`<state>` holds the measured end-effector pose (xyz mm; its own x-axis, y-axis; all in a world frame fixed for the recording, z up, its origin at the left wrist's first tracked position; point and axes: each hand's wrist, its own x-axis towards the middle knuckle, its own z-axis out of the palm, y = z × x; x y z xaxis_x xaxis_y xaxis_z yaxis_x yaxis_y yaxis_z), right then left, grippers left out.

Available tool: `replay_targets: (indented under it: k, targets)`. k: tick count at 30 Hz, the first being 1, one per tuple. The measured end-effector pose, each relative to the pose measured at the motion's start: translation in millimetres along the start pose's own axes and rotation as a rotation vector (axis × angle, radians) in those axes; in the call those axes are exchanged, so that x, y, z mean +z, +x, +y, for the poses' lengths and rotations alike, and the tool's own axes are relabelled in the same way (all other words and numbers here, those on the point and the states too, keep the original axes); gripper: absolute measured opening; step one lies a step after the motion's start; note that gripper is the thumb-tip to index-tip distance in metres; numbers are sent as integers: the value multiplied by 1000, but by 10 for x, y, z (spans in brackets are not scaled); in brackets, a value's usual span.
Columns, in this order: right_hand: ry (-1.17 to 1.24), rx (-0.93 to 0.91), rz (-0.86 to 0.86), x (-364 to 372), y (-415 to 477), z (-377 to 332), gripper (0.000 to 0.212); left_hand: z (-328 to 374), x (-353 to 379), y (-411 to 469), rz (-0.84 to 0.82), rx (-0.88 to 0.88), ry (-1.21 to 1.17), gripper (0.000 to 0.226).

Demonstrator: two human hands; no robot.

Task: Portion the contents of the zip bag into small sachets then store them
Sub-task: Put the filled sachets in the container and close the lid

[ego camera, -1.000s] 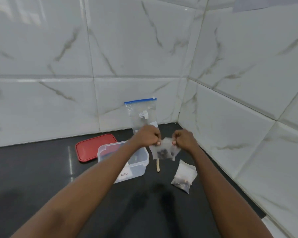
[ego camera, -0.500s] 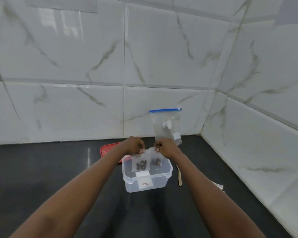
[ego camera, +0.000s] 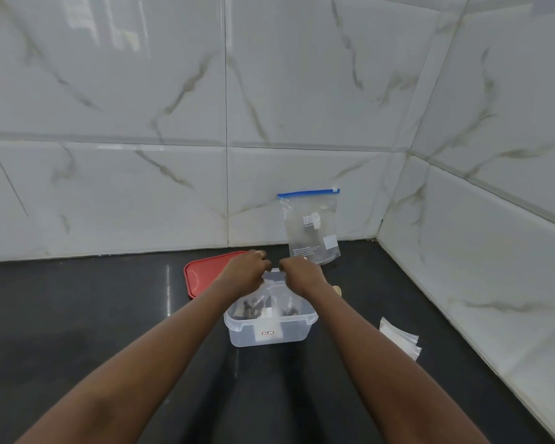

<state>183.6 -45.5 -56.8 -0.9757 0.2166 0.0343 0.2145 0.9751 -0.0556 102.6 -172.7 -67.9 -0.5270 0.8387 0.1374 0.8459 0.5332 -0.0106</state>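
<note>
My left hand and right hand, fingers curled, pinch top edge of thin clear sachet. Sachet hangs into container: translucent plastic, rectangular, rounded corners, white label on near wall. Dark lumpy bits show through film low in container. Zip bag, clear with blue strip, leans upright on far marble-veined tiles. Flat red lid far left of container. Stack of empty sachets lies right on glossy black counter.

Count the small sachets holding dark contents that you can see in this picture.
2. One sachet hangs from the left hand, the other sachet from the right hand, both over the clear container. More may be hidden behind the hands or arms.
</note>
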Motion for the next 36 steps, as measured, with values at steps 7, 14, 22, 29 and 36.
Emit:
replay_targets:
  k: [7,14,22,29,36]
  targets:
    - [227,338,212,-153,-311,653,24,718,-136,430,150,82,-319,26]
    - [207,550,-213,145,-898,1714,27,1801,182,923,-119,190,-442,38]
    - [281,575,-369,514,-1344,2057,41,2559,647,1312,-471,278,-265,39]
    - [407,534,-278,492,-1483,2188,13,2699,737,1390,-600,212,-149,44]
    - [456,546,-249,406,-1492,2168,33,2555,641,1388,-524,211,-248,18]
